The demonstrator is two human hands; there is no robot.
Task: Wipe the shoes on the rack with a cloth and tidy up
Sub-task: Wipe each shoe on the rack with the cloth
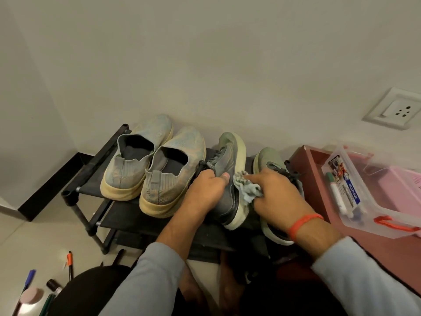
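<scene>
Plain cream wall [205, 53] beyond the hands, white socket [395, 109] upper right, pale tiled floor [34, 236] lower left.

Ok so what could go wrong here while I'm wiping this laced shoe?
1. The left hand tilts the grey-green laced sneaker on its side at the black fabric rack's front; a slip could drop it to the floor.
2. The right hand, rubbing with the small grey cloth, lies over the second laced sneaker and may shove it.
3. Pens on the floor could be knocked or stepped on.
</scene>
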